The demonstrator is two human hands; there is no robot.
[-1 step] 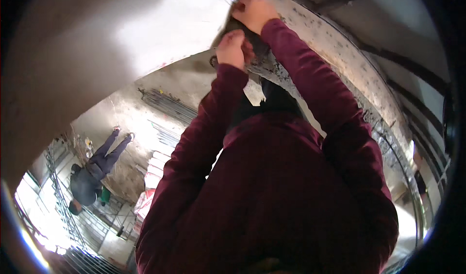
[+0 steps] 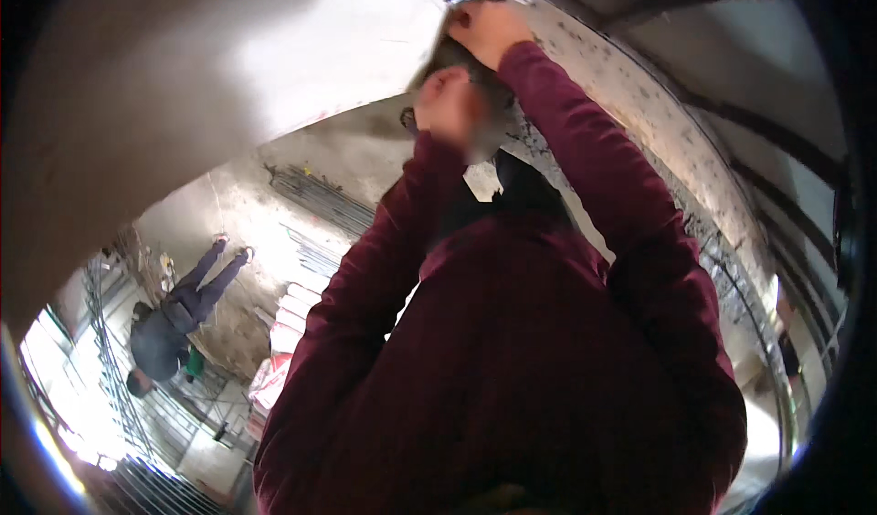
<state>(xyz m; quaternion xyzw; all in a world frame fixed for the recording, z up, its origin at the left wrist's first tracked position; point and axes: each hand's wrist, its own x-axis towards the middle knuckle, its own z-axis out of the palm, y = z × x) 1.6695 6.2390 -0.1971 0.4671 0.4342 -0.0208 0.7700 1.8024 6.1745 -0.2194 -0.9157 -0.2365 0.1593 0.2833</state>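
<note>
My right hand (image 2: 490, 33) is raised at the top of the view, beside the corner of a large pale panel (image 2: 347, 40). Its fingers are curled together in a pinch, and whatever lies between them is too small to make out. Just below it and to the left is my left hand (image 2: 448, 104), close to the panel's lower edge. Its fingers look bent inward, but part of the hand is smeared, so any thing in it cannot be named. A dark, rough gap (image 2: 454, 54) shows between the hands and the panel.
A speckled concrete ledge (image 2: 621, 95) curves down the right, beside dark bars (image 2: 767, 127). Long rods (image 2: 320, 195) lie on the floor below left, near stacked pale sacks (image 2: 290, 319). Another person (image 2: 169, 332) in dark clothes is at the lower left, by metal framework (image 2: 110, 351).
The whole view has shifted slightly, with the panel corner and both hands a little farther right and lower. My left hand has turned slightly and become blurred; my right hand keeps its pinch.
</note>
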